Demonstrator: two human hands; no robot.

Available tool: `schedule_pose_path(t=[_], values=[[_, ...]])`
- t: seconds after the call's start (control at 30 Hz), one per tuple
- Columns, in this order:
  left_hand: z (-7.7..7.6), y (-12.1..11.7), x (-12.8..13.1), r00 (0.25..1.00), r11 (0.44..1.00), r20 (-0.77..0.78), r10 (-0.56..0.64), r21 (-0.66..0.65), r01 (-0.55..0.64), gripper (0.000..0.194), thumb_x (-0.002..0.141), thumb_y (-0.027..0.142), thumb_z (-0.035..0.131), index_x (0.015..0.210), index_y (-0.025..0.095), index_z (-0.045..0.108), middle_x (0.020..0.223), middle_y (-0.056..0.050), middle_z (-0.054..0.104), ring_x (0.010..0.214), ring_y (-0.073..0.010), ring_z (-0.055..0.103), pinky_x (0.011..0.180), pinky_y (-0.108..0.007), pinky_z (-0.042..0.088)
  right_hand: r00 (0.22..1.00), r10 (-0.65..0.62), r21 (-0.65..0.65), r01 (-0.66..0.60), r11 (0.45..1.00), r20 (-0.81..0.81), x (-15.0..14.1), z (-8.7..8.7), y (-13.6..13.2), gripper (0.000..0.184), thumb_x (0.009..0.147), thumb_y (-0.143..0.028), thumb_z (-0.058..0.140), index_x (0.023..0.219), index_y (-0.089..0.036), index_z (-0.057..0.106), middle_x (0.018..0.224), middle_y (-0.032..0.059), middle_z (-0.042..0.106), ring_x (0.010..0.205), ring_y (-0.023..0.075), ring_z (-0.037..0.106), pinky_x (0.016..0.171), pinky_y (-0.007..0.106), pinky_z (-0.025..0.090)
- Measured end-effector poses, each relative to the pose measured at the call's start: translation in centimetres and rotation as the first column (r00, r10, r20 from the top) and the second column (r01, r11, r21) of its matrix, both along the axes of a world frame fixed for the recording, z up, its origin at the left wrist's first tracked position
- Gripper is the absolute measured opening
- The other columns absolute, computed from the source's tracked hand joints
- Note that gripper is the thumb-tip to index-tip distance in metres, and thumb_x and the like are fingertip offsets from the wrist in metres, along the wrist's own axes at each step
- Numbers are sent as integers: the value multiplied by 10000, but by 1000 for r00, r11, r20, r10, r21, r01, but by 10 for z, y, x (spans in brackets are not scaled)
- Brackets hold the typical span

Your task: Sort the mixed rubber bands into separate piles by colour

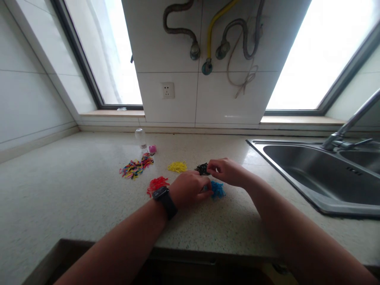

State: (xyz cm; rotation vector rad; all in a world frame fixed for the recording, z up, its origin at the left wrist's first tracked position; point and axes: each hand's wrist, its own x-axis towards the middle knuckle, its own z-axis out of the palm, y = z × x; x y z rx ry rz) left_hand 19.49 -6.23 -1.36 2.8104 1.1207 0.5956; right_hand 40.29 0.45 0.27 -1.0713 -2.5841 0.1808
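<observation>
My left hand (pixel 191 188), with a dark watch (pixel 164 200) on its wrist, has its fingers curled and its fingertips at the edge of a pile of blue rubber bands (pixel 218 190). Beside the black rubber bands (pixel 202 169), my right hand (pixel 227 170) is closed in a pinch. Whatever is between the fingers of either hand is too small to make out. Red rubber bands (pixel 157 184) lie left of my left wrist, and yellow ones (pixel 177 166) farther back. A mixed-colour heap of rubber bands (pixel 136 166) spreads out at the left.
Behind the mixed heap stands a clear bottle (pixel 140 139), with a small pink object (pixel 152 149) next to it. A steel sink (pixel 297 174) with a faucet (pixel 341 132) is set into the counter (pixel 89 190) at right. The tiled wall carries a socket (pixel 168 90) and hoses.
</observation>
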Motion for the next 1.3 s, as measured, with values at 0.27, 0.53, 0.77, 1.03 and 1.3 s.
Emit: schedule_pose_path(t=[0.27,0.53,0.77,1.03,1.3], values=[[1,3,-5,996,997,35,-82,-12,83,177,878,376,682,945,218,722,721,-20,635,748,-183,580,681,-284,402,1000,-14,4,14,1000,14,-2,2,-1,165,911,-323,546,845,-216,653,695,-9,640,597,118,510,571,258,288],[18,3,-23,992,999,124,-30,-14,31,244,963,395,551,978,211,711,742,-24,658,695,-156,584,659,-275,393,999,-31,-16,31,999,-14,-2,0,1,185,905,-341,542,833,-218,660,677,-6,637,579,122,518,571,260,321],[24,28,-101,693,959,665,278,-229,-165,341,976,392,459,908,151,690,611,16,518,545,-103,439,517,-216,323,994,-82,-18,81,997,-70,10,-7,15,249,909,-390,516,881,-208,683,666,1,639,564,125,525,578,254,359],[2,52,-239,161,792,868,470,-334,-511,304,882,389,488,728,146,584,499,50,374,432,-85,283,414,-223,204,994,-75,-16,74,997,-74,6,-8,12,238,914,-400,518,882,-218,668,641,-5,618,560,131,520,571,258,365],[-19,73,-244,37,746,869,494,-401,-531,305,840,422,475,695,166,557,461,66,351,392,-89,276,399,-229,217,986,-96,30,101,994,-136,-7,-10,20,215,906,-380,533,928,-221,676,704,18,644,597,146,537,602,273,402]])
